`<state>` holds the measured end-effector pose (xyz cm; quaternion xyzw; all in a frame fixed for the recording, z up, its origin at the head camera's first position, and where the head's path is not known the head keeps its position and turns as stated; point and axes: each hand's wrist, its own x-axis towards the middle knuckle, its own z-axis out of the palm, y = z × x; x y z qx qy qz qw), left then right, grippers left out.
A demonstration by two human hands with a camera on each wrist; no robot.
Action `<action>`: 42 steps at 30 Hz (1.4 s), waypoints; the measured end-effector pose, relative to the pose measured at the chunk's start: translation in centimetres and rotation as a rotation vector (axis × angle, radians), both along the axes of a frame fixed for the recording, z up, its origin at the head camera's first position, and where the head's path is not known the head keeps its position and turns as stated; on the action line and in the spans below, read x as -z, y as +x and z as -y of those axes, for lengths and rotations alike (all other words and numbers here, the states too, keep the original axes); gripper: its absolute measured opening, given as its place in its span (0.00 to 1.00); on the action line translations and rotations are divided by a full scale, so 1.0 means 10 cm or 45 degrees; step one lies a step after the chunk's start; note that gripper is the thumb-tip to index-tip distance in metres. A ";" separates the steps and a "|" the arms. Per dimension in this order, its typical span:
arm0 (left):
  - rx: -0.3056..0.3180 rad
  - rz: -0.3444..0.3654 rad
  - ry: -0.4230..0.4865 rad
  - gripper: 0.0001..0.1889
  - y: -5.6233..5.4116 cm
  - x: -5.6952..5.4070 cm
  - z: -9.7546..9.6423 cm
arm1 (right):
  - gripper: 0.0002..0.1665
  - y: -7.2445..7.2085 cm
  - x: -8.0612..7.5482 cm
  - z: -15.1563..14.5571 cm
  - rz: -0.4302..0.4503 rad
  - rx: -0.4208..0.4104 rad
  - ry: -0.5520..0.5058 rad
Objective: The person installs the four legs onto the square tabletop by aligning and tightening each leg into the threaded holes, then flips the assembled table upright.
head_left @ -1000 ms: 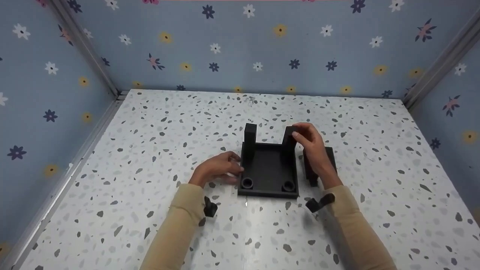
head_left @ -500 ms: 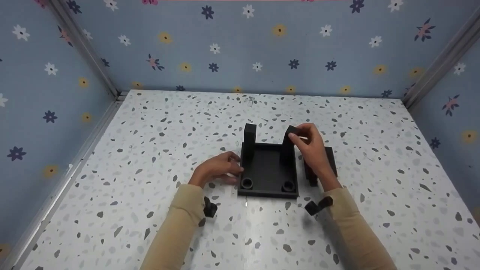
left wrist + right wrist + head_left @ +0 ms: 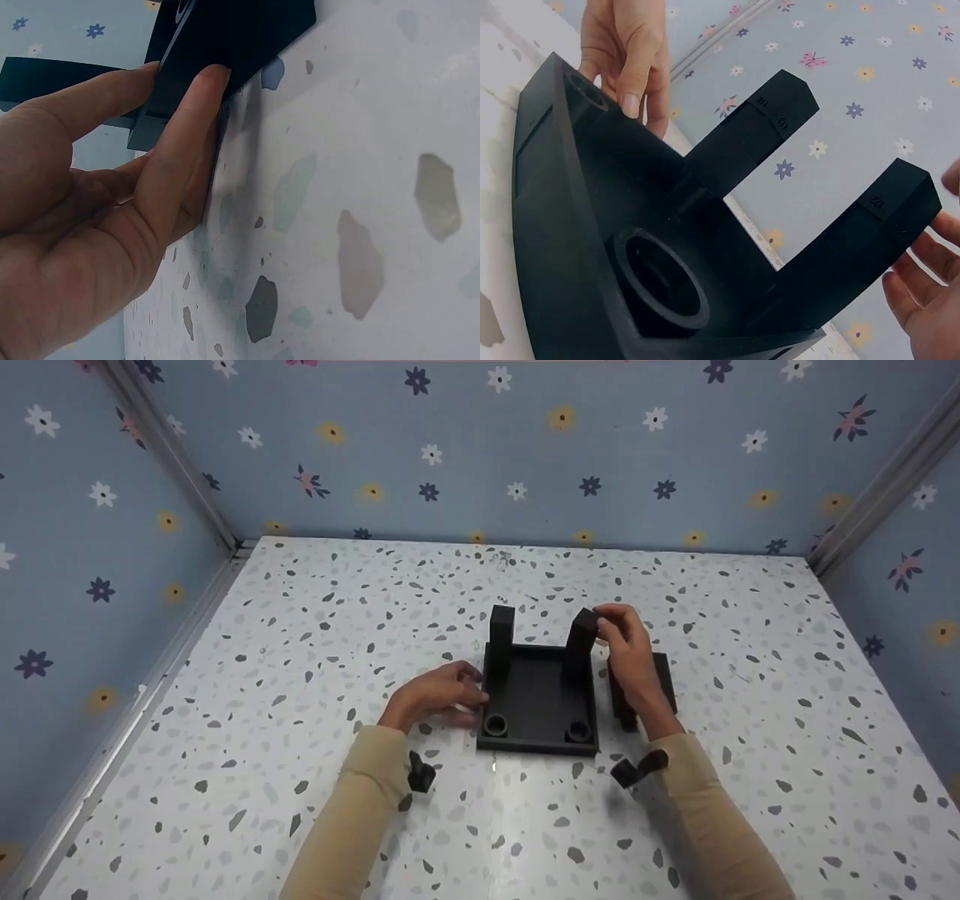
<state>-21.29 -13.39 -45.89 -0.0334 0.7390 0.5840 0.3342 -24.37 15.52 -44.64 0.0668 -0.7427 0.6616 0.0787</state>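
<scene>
A black tray-like base (image 3: 534, 690) with a raised rim lies on the table. Two black square posts, a left post (image 3: 501, 634) and a right post (image 3: 580, 641), rise from its far corners; round sockets (image 3: 662, 277) show in the near ones. My left hand (image 3: 435, 694) holds the base's left wall, thumb at the rim and fingers outside. Beside the top of the right post is my right hand (image 3: 630, 656), its fingertips at the post's side and not wrapped round it. Small raised numbers mark the posts in the right wrist view.
More black blocks (image 3: 664, 679) lie right of the base, partly hidden under my right hand. The white speckled table (image 3: 337, 607) is bounded by blue flowered panels (image 3: 480, 450) at the back and both sides.
The right post has turned, with a corner now facing forward. My right thumb has moved from its front face to its right side. Left hand and base stay put.
</scene>
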 end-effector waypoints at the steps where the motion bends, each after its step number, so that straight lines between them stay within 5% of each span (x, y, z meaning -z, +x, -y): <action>1: 0.003 -0.008 -0.004 0.27 0.00 -0.01 0.00 | 0.17 -0.01 0.00 0.00 -0.003 0.000 -0.011; 16: -0.002 -0.003 0.004 0.26 -0.02 0.01 -0.01 | 0.21 -0.06 -0.07 -0.01 0.022 -0.279 -0.273; 25: -0.004 0.011 0.004 0.27 -0.02 0.02 -0.01 | 0.19 -0.04 -0.07 0.00 0.059 -0.223 -0.285; 42: -0.005 0.014 0.008 0.27 -0.01 0.01 0.00 | 0.21 0.01 -0.04 0.00 0.004 -0.091 -0.050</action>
